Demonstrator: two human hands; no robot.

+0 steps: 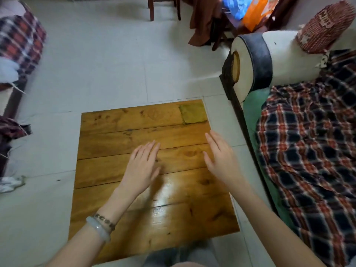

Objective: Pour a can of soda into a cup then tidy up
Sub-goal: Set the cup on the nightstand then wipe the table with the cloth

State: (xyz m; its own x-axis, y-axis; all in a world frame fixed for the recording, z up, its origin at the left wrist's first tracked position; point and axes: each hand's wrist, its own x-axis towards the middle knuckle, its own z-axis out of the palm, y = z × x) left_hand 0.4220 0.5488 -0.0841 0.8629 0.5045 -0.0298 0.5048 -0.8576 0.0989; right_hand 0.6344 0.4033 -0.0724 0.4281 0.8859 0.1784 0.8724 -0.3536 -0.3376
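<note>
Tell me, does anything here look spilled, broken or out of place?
No spill is plain on the wooden table; its shiny patch may be only glare. No can or cup is in view, just a folded yellowish cloth at its far right corner. The sofa armrest covering looks torn in places.

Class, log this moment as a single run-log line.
left hand: open, empty, over wooden table | right hand: open, empty, over table | olive cloth: flat, far right corner

A plaid blanket [308, 151] covers the sofa [285, 54] beside the wooden table's [134, 132] right edge; an orange bag [254, 14] lies well beyond its far edge.
</note>
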